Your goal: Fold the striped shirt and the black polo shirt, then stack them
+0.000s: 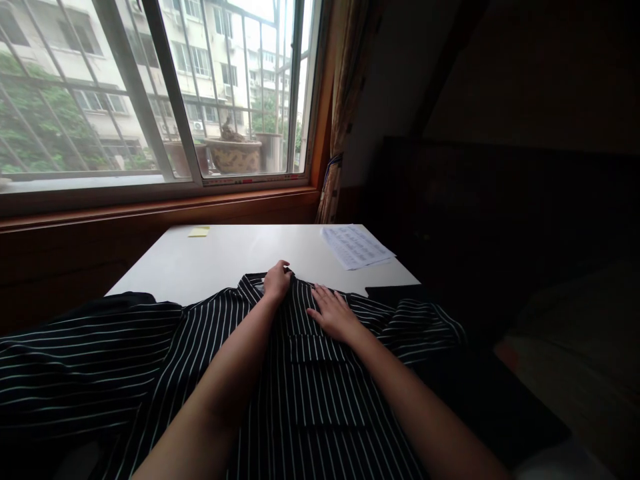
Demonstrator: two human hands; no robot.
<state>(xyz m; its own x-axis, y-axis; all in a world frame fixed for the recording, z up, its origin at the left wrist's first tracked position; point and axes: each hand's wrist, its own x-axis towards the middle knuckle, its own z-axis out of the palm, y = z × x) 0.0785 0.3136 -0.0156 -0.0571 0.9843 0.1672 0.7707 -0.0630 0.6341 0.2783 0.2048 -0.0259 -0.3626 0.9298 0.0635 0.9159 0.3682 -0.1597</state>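
A black shirt with white stripes [210, 360] lies spread front side up, its collar toward the window and its sleeves out to both sides. My left hand [277, 281] is closed at the right side of the collar [249, 287], fingers curled on the fabric. Just right of it, my right hand [334, 315] lies flat on the shirt below the shoulder, fingers stretched out. Beneath that hand is a chest pocket with a flap [320, 350]. My forearms cover part of the shirt front.
The shirt rests on a white table [260, 247]. Printed sheets [356, 245] lie at its far right and a yellow sticky note [199, 231] at the far left. Beyond stand a barred window [197, 100] and a tied curtain [337, 133]. The right side is dark.
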